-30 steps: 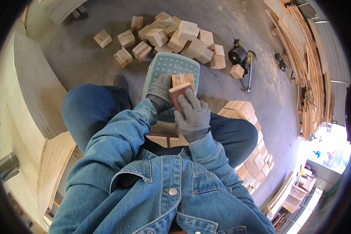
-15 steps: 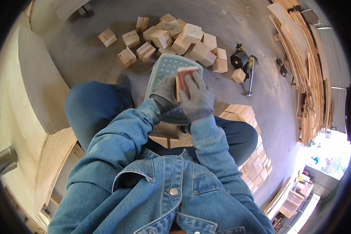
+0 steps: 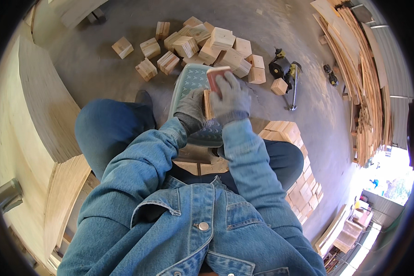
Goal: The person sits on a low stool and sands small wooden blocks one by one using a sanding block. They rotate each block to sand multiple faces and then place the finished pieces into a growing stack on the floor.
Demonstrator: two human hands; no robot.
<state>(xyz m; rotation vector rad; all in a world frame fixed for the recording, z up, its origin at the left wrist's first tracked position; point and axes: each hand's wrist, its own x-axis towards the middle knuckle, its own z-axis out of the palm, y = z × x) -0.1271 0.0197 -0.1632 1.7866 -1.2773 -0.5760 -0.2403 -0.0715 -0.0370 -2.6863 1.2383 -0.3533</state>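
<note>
In grey work gloves, both hands are over a pale green plastic stool (image 3: 187,82) with a raised pattern on its top. My left hand (image 3: 191,110) is closed around a wooden block (image 3: 209,106), whose narrow light-brown side shows beside the fingers. My right hand (image 3: 231,99) has its fingers wrapped over a flat reddish-brown sanding block (image 3: 214,77), tilted and sticking up past the wooden one. The right palm hides where the two pieces meet, so contact between them cannot be made out.
Beyond the stool lies a loose heap of wooden blocks (image 3: 222,38). A cordless power tool (image 3: 279,66) and a hammer (image 3: 295,87) lie right of it. Stacked blocks (image 3: 303,186) stand by my right knee. Plywood sheets (image 3: 46,99) rise at left; boards (image 3: 361,96) lean at right.
My right hand has shifted slightly up and away with the sanding block, which is more tilted now. More of the wooden block's side shows. My left hand stays nearly in place.
</note>
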